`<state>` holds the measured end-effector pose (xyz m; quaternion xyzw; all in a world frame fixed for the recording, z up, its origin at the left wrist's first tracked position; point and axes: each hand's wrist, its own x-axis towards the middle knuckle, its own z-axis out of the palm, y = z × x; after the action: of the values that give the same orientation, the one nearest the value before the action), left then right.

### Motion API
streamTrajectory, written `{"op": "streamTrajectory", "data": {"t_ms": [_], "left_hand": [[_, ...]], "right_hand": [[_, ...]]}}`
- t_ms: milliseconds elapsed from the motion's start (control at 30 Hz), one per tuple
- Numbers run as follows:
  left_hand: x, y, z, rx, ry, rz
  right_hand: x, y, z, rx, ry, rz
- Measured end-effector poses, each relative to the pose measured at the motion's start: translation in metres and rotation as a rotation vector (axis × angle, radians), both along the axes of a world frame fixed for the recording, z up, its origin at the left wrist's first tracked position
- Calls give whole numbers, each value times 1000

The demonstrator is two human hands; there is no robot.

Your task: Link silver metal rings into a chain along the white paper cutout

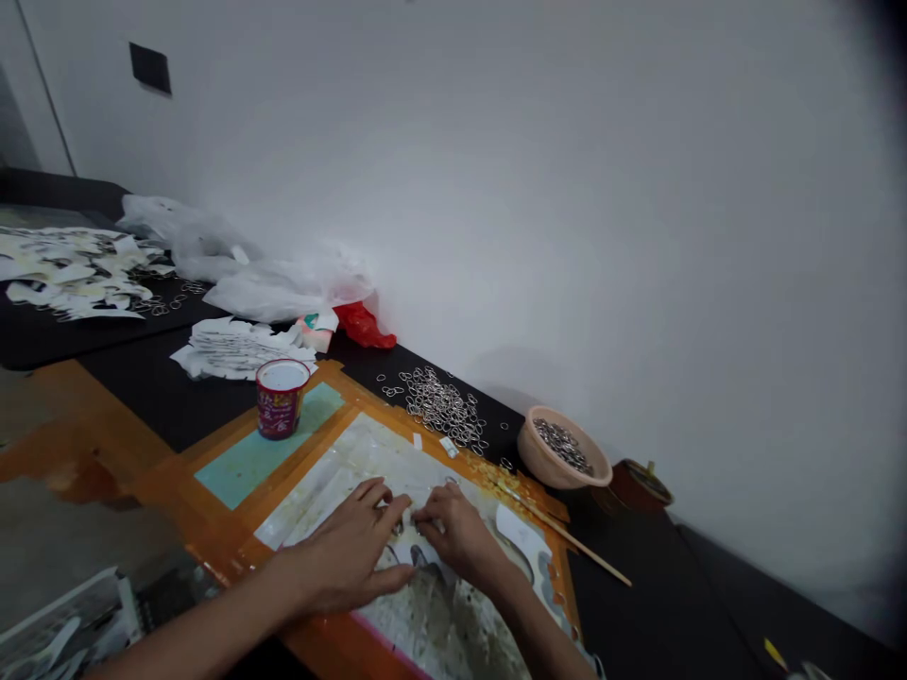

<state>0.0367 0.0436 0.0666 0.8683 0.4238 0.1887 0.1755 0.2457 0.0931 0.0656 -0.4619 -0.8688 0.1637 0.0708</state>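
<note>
Both my hands rest on a glue-stained work mat (333,472) taped to the table. My left hand (354,552) lies palm down, fingers curled toward the middle, pressing on a small white and grey cut-out piece (418,557). My right hand (453,534) meets it from the right, its fingertips pinched together on the same small piece; a metal ring seems to sit at its fingertips, but this is too small to tell. A white cut-out shape (521,538) lies just right of my right hand.
A red cup (282,397) stands on a teal patch at the mat's left. A pile of metal rings (443,406) lies behind the mat, beside a beige bowl (563,449) of rings. A wooden stick (567,536), stacked paper cut-outs (233,348) and plastic bags (269,283) lie around.
</note>
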Motion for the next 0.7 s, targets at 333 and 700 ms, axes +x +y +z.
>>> {"op": "streamTrajectory", "data": {"t_ms": [333,700], "left_hand": [[12,36,5,-81,-15,41],[16,42,0,-204,-126,127]], "right_hand": [[-5,9,4,-91,47,-106],[3,6,-3,-77,173,-180]]}}
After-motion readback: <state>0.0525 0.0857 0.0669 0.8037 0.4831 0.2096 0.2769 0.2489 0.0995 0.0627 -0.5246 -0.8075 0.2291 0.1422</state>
